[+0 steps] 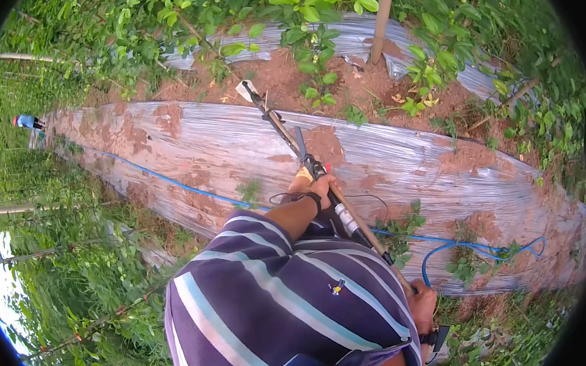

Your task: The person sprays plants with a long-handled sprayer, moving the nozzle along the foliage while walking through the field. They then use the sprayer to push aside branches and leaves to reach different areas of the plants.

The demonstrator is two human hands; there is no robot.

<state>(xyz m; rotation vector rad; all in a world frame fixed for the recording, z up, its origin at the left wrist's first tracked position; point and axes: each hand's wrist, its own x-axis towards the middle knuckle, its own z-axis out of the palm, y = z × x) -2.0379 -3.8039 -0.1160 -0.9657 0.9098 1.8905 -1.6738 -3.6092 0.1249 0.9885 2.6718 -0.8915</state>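
Observation:
A long pole tool (pixel 279 126) slants across my front, with a pale flat piece at its far end and black fittings partway along. Fingers of my left hand (pixel 322 186) are closed round the pole just below the black fitting. A dark band circles that wrist. Lower down, beside my hip, my right hand (pixel 422 304) is wrapped round the pole's near end. A black watch (pixel 440 338) is on that wrist. Next to the pole, below my left hand, lies a white and black cylinder (pixel 346 219); a thin dark cable runs nearby.
A strip of soil-strewn silver plastic sheet (pixel 428 167) crosses the view. A blue hose (pixel 184 185) lies along it, looped at the right. Leafy plants and a wooden post (pixel 382 17) stand at the top. A person (pixel 28 122) in blue is far off at the left.

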